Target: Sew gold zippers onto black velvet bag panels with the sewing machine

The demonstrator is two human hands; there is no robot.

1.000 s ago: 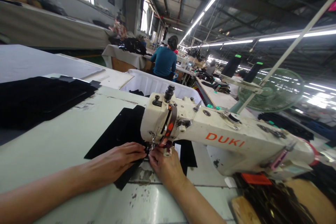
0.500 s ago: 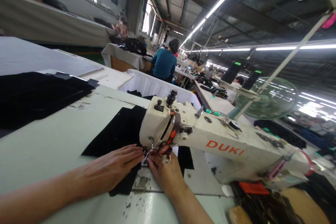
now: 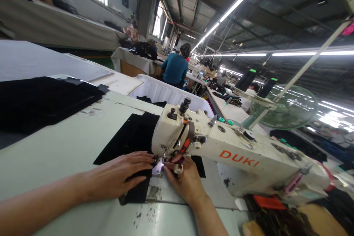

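At the far left, a pile of dark cloth point(image 3: 41, 107) lies on the pale green table point(image 3: 69, 145), whose paint is worn in some places. To the right of it, the left hand point(image 3: 121, 175) rests palm down on a piece of black cloth point(image 3: 129, 136). Its long fingers are side by side and nearly straight, the thumb is apart from them, and they press on the cloth without closing around it. This cloth lies flat on the table, partly under the head of the sewing machine point(image 3: 210, 143), and one strip of it comes toward the person, below the left thumb. Behind the machine stands a white box point(image 3: 177, 94) with dark pieces inside, and beyond it a person in a blue-green top point(image 3: 174, 68) sits with the back turned.

The right hand point(image 3: 188, 180) is just beside the needle area, with bent fingers partly hidden by the machine and its orange-and-dark strap point(image 3: 188, 140); I cannot tell if the fingertips pinch the cloth. More black cloth shows just behind this hand.

Farther right are two dark thread cones point(image 3: 245, 79), a red piece point(image 3: 268, 202), a green fan point(image 3: 293, 107) and a small pink tool point(image 3: 294, 182) at the machine's side.
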